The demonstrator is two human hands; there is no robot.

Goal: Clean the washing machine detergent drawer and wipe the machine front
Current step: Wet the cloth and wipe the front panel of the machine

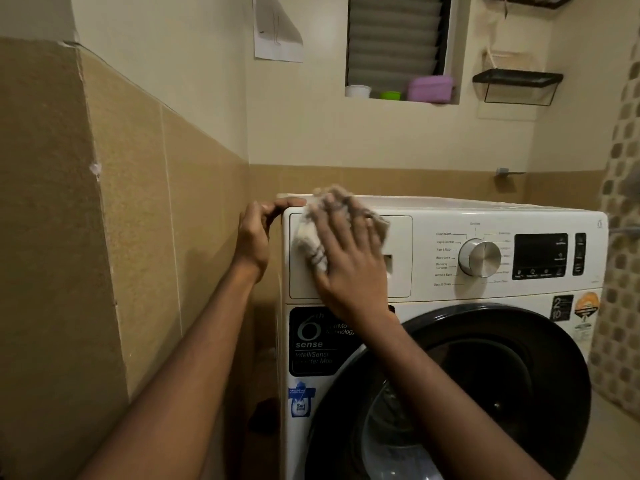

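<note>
Right hand [346,258] lay spread flat, pressing cloth [313,244] against the closed detergent drawer [400,233], top left of the washing machine [450,299] front. Left hand [254,237] gripped the top corner, fingers curled, bracing. Step wanted firm overlapping strokes, cloth worked into handle recess [388,263] and panel seams

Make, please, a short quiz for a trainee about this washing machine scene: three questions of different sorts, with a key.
1. True or false: the detergent drawer is pulled out.
2. What does the left hand grip? A) the dial B) the top left corner of the washing machine C) the door
3. Name the thing that the right hand presses against the drawer front.
Key: 1 false, it is pushed in; 2 B; 3 the cloth.
</note>
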